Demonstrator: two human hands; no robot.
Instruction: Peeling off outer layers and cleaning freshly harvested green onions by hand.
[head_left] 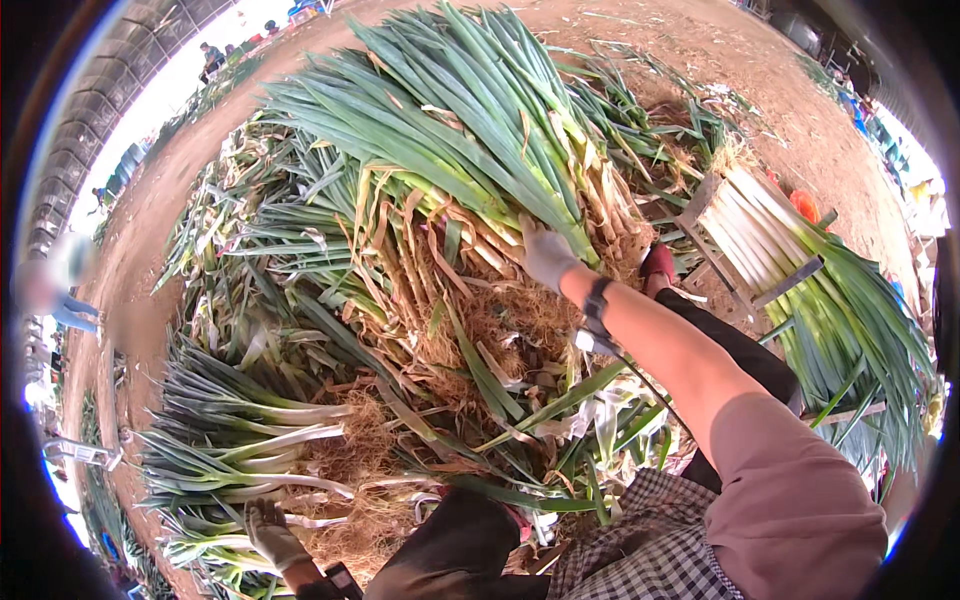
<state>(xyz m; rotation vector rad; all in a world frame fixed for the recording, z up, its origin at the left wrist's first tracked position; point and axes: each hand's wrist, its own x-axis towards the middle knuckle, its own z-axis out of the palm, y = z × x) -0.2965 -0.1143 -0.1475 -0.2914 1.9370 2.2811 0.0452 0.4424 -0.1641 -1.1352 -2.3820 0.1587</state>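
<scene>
- The big heap of leeks (470, 130) fills the upper middle of the frame, its long, flat, blue-green leaves fanning toward the top edge.
- Their stalks are pale and wrapped in dry, papery brown skins, ending in matted, wiry roots near the centre.
- The right hand (548, 255), in a light knit glove, reaches in among these stalks; whether its fingers close on any, I cannot tell.
- At lower left, a smaller row of leeks (245, 440) shows smooth white stems and shaggy tan roots.
- The gloved left hand (272, 535) lies against that row's lower end; its grip cannot be made out.
- Limp, ribbon-like leaf scraps (600, 415) litter the lower middle.
- At right, a rigid rack (788, 282) with a dark crossbar holds clean white leeks (845, 285), tightly packed side by side.
- Bare brown earth (800, 140) spreads at upper right.
</scene>
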